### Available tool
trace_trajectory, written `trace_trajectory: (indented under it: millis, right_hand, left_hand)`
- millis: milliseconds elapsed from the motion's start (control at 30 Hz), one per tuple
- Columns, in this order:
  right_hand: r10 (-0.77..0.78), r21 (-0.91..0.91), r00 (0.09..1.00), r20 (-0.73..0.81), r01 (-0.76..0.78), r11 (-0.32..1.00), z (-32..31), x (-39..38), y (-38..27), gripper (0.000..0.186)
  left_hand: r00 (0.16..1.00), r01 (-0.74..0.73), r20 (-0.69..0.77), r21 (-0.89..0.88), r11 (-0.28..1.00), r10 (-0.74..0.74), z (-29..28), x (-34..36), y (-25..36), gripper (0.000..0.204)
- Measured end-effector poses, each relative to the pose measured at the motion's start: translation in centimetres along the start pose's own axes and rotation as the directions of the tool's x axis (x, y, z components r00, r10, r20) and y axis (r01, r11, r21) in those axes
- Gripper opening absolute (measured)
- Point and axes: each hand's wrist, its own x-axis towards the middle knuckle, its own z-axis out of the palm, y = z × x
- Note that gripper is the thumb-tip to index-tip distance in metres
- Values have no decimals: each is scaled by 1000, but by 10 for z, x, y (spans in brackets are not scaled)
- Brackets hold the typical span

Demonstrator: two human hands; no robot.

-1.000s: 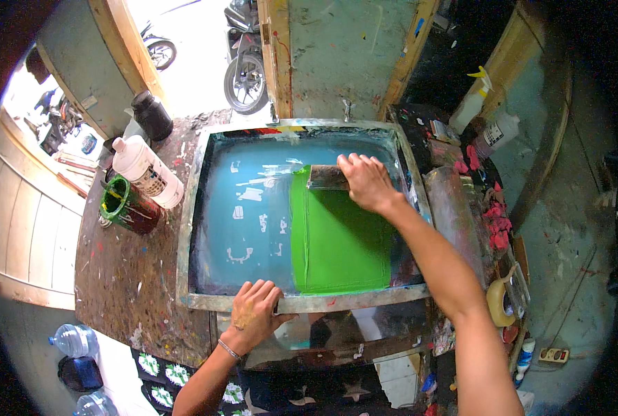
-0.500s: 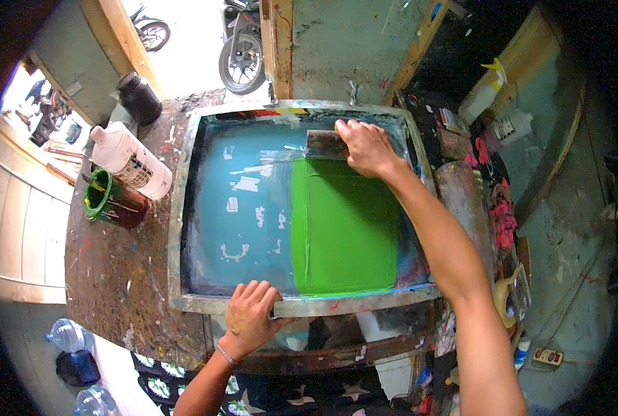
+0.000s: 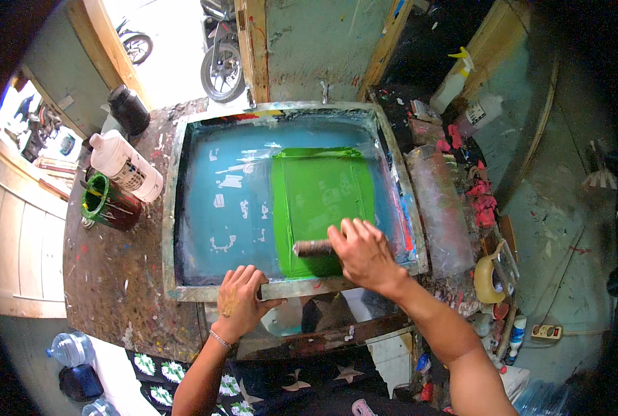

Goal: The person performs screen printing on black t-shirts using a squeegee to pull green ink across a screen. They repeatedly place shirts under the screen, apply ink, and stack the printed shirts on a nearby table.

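Observation:
A screen printing frame [image 3: 172, 208] with blue-grey mesh lies on the table in front of me. Bright green ink [image 3: 323, 163] covers a squarish patch right of the mesh's middle, with a printed design faintly showing through it. My right hand [image 3: 366, 255] is closed round a squeegee [image 3: 312, 248] with a brown handle, low on the green patch near the frame's close edge. Its blade is mostly hidden. At the near rim, left of the patch, my left hand [image 3: 241, 299] grips the frame, fingers over the wood and thumb stretched along it.
Left of the frame stand a white bottle [image 3: 128, 166], a dark jar [image 3: 129, 111] and a green-rimmed ink tub [image 3: 108, 201]. On the right lie a tape roll [image 3: 488, 279], pink rags [image 3: 482, 201] and a spray bottle [image 3: 451, 87]. Hinge clamps [image 3: 325, 93] hold the far edge.
My right hand has drawn the squeegee from the far edge of the green patch toward me. My left hand stays on the near rim. The view has shifted slightly.

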Motion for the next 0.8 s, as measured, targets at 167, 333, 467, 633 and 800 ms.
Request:
trace_trajectory:
  millis: [167, 333, 467, 633, 800]
  right_hand:
    - [-17, 50, 994, 108, 12, 999, -13, -7, -5, 31]
    - [33, 64, 991, 132, -41, 997, -14, 3, 2, 35]
    - [26, 53, 993, 115, -32, 998, -16, 8, 4, 37]
    - [31, 124, 995, 93, -42, 991, -21, 6, 4, 42]
    - [-22, 71, 1000, 14, 21, 997, -7, -12, -13, 23]
  left_hand:
    - [1000, -8, 7, 29, 1000, 8, 0, -1, -1, 54]
    - [1000, -16, -4, 19, 1000, 16, 1, -1, -3, 54]
    - [998, -40, -40, 27, 999, 41, 1, 0, -3, 54]
    - [999, -22, -27, 37, 999, 23, 1, -1, -2, 54]
    - [997, -29, -73, 29, 999, 31, 4, 0, -3, 55]
